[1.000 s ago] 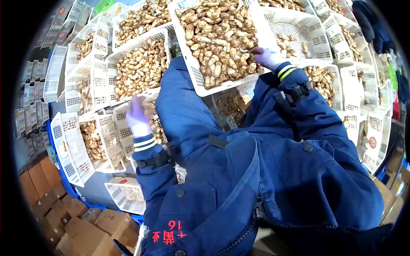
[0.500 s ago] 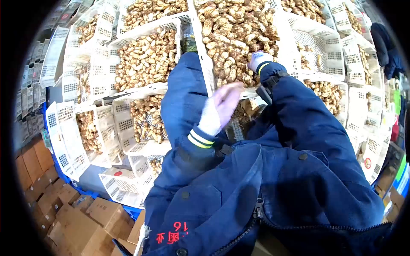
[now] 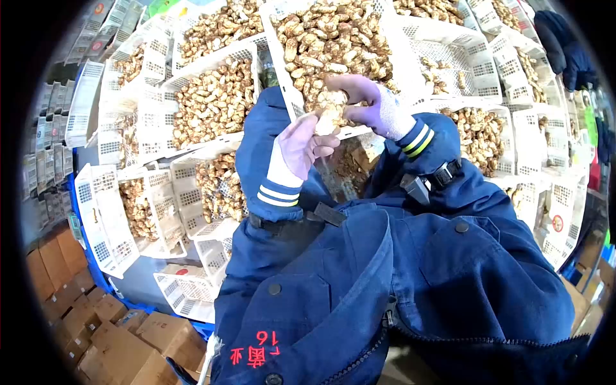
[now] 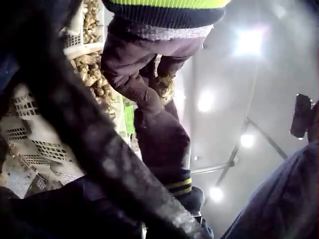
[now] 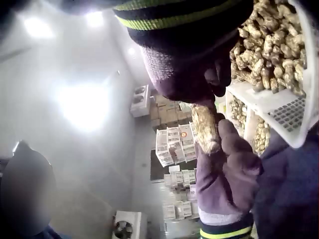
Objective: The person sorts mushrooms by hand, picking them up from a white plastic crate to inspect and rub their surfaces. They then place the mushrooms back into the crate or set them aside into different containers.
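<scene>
Left hand [image 3: 297,147] and right hand [image 3: 377,108] meet on one mushroom [image 3: 330,115], over the crate's [image 3: 403,54] near rim!
The mushroom's long axis slants toward the crate, its paler end pointing back at the wearer; the left hand pinches that end, while the right's thumb and fingers grip the end nearer the crate.

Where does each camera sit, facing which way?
On the head: faces forward and down at crates, left hand, right hand and jacket.
On the left wrist: faces that hand's work; both hands and ceiling lights show.
On the right wrist: faces that hand's work; both hands and a fan unit show.
Both wrist views share the held mushroom.
</scene>
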The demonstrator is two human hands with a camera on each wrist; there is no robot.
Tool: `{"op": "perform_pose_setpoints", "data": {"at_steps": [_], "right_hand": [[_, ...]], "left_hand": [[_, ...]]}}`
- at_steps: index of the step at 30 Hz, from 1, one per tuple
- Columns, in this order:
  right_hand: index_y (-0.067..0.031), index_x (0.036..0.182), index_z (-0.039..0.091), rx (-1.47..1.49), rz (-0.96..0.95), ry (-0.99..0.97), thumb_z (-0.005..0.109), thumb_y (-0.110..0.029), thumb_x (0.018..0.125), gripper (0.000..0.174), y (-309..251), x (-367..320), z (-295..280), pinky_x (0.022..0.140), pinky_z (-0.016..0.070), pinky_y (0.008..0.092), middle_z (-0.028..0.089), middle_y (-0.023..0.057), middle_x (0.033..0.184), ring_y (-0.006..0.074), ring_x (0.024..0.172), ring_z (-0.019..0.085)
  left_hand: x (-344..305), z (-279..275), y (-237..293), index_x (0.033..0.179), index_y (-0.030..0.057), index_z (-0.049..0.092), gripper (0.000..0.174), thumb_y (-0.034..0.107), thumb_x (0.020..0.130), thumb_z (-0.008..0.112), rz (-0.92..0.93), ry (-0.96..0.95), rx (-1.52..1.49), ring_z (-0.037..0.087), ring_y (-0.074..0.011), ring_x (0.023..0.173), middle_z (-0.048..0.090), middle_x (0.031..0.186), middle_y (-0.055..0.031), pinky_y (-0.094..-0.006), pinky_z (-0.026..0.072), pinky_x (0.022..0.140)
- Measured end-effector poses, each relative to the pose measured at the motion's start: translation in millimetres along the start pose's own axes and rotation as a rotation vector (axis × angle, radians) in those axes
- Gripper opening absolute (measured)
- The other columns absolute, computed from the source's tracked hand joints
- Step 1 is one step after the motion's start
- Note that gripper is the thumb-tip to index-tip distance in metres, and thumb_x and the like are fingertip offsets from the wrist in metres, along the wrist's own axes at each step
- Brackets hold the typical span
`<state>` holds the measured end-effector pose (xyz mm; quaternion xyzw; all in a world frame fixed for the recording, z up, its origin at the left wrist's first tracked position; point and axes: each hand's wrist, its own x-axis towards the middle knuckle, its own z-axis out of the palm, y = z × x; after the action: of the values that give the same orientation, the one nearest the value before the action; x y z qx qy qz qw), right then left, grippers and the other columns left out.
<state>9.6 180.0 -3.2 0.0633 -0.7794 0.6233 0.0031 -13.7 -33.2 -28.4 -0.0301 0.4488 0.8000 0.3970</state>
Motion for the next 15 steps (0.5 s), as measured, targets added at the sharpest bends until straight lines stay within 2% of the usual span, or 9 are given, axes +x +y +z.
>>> {"op": "perform_pose_setpoints", "data": {"at_steps": [2, 4, 5, 7, 8, 10, 13, 14, 15], "right_hand": [[-0.0013, 0.131, 0.050, 0.372, 0.235, 0.064, 0.065, -0.008, 0.079, 0.055, 2.6, -9.5, 5.4, 0.088, 0.0472, 0.0314, 0.060, 0.0095, 0.115, 0.0177, 0.104, 0.056], [0.0030, 0.134, 0.045, 0.794, 0.411, 0.098, 0.064, -0.016, 0.081, 0.059, 8.6, -23.6, 14.6, 0.088, 0.0467, 0.0289, 0.058, 0.0113, 0.114, 0.0176, 0.101, 0.057], [0.0020, 0.128, 0.051, 1.001, 0.473, 0.003, 0.064, -0.015, 0.082, 0.050, 11.4, -28.3, 15.9, 0.084, 0.0473, 0.0275, 0.058, 0.0109, 0.114, 0.0177, 0.097, 0.057], [0.0022, 0.119, 0.056, 0.701, 0.255, -0.006, 0.064, -0.016, 0.084, 0.040, 17.2, -35.3, 26.9, 0.078, 0.0482, 0.0273, 0.059, 0.0102, 0.111, 0.0166, 0.095, 0.058], [0.0011, 0.113, 0.059, -0.053, -0.079, -0.074, 0.064, -0.017, 0.085, 0.033, 10.9, -34.3, 21.5, 0.077, 0.0480, 0.0272, 0.060, 0.0089, 0.110, 0.0136, 0.096, 0.058], [0.0008, 0.114, 0.059, 0.222, 0.187, -0.002, 0.064, -0.017, 0.085, 0.034, -4.7, -37.7, 17.2, 0.079, 0.0471, 0.0270, 0.061, 0.0079, 0.108, 0.0124, 0.097, 0.057], [0.0011, 0.112, 0.059, 0.467, 0.078, 0.050, 0.064, -0.019, 0.085, 0.034, -13.5, -38.2, 18.3, 0.084, 0.0453, 0.0276, 0.062, 0.0059, 0.103, 0.0120, 0.096, 0.056], [0.0012, 0.112, 0.059, 0.504, -0.030, 0.057, 0.064, -0.019, 0.085, 0.035, -10.0, -39.9, 16.8, 0.084, 0.0452, 0.0278, 0.062, 0.0054, 0.102, 0.0125, 0.095, 0.056], [0.0015, 0.114, 0.058, 0.640, 0.018, 0.016, 0.064, -0.020, 0.085, 0.036, 5.7, -41.2, 15.1, 0.085, 0.0453, 0.0284, 0.062, 0.0055, 0.102, 0.0133, 0.096, 0.057]], "left_hand": [[-7.4, 14.3, 0.2, 0.129, -0.0032, 0.048, 0.044, 0.022, 0.094, 0.059, 0.057, 0.082, 0.000, 0.068, -0.0211, 0.085, 0.065, 0.102, -0.0153, -0.0278, 0.0555, 0.069], [-9.6, 27.5, -2.9, 0.127, -0.0049, 0.050, 0.043, 0.018, 0.092, 0.061, 0.150, 0.179, 0.208, 0.066, -0.0168, 0.077, 0.065, 0.099, -0.0118, -0.0242, 0.0527, 0.066], [-10.3, 32.3, -4.2, 0.126, -0.0058, 0.050, 0.043, 0.016, 0.091, 0.062, 0.195, 0.226, 0.309, 0.065, -0.0146, 0.074, 0.065, 0.097, -0.0100, -0.0224, 0.0512, 0.065], [-11.2, 39.1, -6.8, 0.120, -0.0063, 0.054, 0.042, 0.015, 0.087, 0.067, 0.282, 0.266, 0.467, 0.057, -0.0089, 0.072, 0.063, 0.094, -0.0058, -0.0218, 0.0477, 0.065], [-11.1, 42.4, -12.1, 0.119, -0.0061, 0.055, 0.041, 0.015, 0.086, 0.068, 0.322, 0.271, 0.465, 0.056, -0.0084, 0.072, 0.063, 0.092, -0.0051, -0.0217, 0.0473, 0.065], [-10.6, 42.4, -14.8, 0.117, -0.0047, 0.056, 0.038, 0.012, 0.085, 0.068, 0.393, 0.278, 0.473, 0.055, -0.0074, 0.074, 0.061, 0.088, -0.0028, -0.0214, 0.0465, 0.065], [-19.6, 50.1, 6.3, 0.117, -0.0031, 0.054, 0.038, 0.027, 0.094, 0.057, 0.237, 0.361, 0.136, 0.061, -0.0139, 0.069, 0.063, 0.086, -0.0084, -0.0257, 0.0507, 0.061], [-18.4, 39.1, 2.6, 0.114, -0.0041, 0.054, 0.053, 0.045, 0.097, 0.045, 0.211, 0.324, 0.096, 0.063, -0.0187, 0.066, 0.063, 0.085, -0.0118, -0.0283, 0.0519, 0.056], [-17.2, 29.8, 2.1, 0.114, -0.0044, 0.053, 0.057, 0.049, 0.097, 0.043, 0.065, 0.207, 0.056, 0.064, -0.0194, 0.065, 0.063, 0.085, -0.0125, -0.0286, 0.0520, 0.056]]}}
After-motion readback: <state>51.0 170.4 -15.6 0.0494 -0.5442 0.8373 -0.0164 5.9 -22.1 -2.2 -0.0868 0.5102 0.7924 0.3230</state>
